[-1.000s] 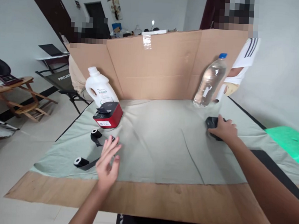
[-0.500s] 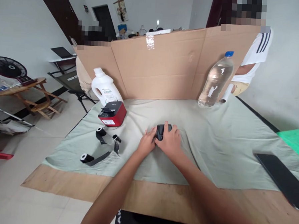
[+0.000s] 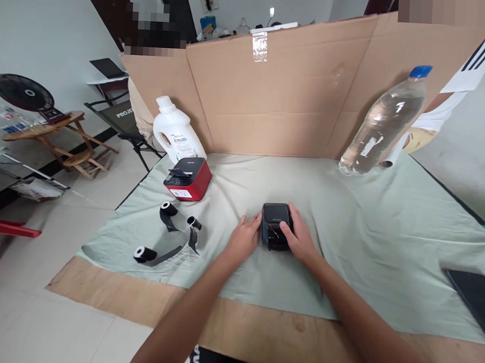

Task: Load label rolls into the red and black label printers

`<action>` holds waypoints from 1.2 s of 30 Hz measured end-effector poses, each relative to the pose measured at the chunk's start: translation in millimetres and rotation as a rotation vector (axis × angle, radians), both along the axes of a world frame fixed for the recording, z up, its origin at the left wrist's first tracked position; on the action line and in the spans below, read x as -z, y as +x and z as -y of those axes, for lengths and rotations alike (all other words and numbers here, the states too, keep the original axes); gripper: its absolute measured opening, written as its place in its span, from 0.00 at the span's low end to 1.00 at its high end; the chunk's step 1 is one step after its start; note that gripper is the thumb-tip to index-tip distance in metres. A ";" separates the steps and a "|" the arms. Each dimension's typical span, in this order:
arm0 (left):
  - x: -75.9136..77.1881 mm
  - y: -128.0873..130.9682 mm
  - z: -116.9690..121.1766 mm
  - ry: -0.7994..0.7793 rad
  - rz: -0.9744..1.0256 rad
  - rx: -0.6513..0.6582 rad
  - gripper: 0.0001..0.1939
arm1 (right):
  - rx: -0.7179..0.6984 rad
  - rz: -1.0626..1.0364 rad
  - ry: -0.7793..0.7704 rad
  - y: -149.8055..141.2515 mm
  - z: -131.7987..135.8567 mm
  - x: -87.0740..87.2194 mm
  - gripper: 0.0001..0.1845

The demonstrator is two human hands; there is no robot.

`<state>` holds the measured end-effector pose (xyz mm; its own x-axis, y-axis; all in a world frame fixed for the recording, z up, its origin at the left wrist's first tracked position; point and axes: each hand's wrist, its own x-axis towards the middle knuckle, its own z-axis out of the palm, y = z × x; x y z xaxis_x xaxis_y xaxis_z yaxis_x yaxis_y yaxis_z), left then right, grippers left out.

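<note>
A small black printer-like box point(image 3: 276, 225) sits on the pale green cloth point(image 3: 345, 235) in the middle of the table. My left hand point(image 3: 243, 240) rests against its left side with the fingers curled on it. From the other side my right hand point(image 3: 300, 237) grips the box, thumb on its top. To the left lie several black ribbon rolls point(image 3: 169, 208) with loose black tape trailing between them. A red and black label printer point(image 3: 188, 178) stands behind the rolls.
A white jug point(image 3: 176, 130) stands back left, a clear water bottle point(image 3: 381, 124) with a blue cap back right, both before a cardboard screen point(image 3: 296, 92). A black flat object point(image 3: 474, 296) lies at the right edge. A person in a white sleeve point(image 3: 471, 69) sits behind the screen.
My right hand brought the black box from the right side of the cloth to the middle, my left hand came over to meet it, and both now hold it flat on the cloth.
</note>
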<state>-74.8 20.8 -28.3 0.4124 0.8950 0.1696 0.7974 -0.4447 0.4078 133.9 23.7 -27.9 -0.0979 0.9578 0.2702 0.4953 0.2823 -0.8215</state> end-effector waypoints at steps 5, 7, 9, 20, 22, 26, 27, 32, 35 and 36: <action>2.6 6.2 3.5 -0.010 -0.070 -0.056 0.33 | 0.000 -0.072 -0.079 -4.2 4.1 4.0 0.40; 3.6 8.4 5.3 0.002 -0.120 -0.063 0.33 | 0.008 -0.077 -0.089 -4.6 3.6 3.1 0.40; 4.7 10.6 6.9 0.007 -0.154 -0.065 0.33 | 0.016 -0.080 -0.087 -4.6 2.6 3.7 0.41; -4.1 12.4 5.7 -0.173 0.263 -0.162 0.26 | 0.266 -0.267 0.067 -4.7 15.2 -1.2 0.28; -7.4 12.7 6.3 -0.182 0.274 -0.147 0.26 | 0.256 -0.289 0.085 -3.0 15.1 -0.7 0.26; -8.4 12.7 6.5 -0.191 0.272 -0.138 0.26 | 0.086 -0.372 0.046 -3.1 3.3 8.2 0.31; -7.8 12.5 6.2 -0.192 0.276 -0.138 0.26 | 0.056 -0.366 0.018 -3.7 -1.5 10.0 0.33; -6.7 12.0 4.6 -0.195 0.299 -0.157 0.27 | 0.100 -0.067 -0.002 -2.8 -26.1 -0.1 0.32; -8.2 12.3 4.7 -0.199 0.315 -0.165 0.27 | 0.095 0.193 0.090 2.7 -40.5 -16.0 0.26; -8.8 12.5 4.8 -0.198 0.321 -0.167 0.27 | 0.083 0.288 0.107 5.1 -45.9 -21.0 0.23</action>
<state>-62.3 16.0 -19.6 0.2127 0.9736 0.0834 0.6706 -0.2075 0.7122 139.0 69.7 -6.9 -0.1079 0.9335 0.3420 0.7280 0.3084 -0.6123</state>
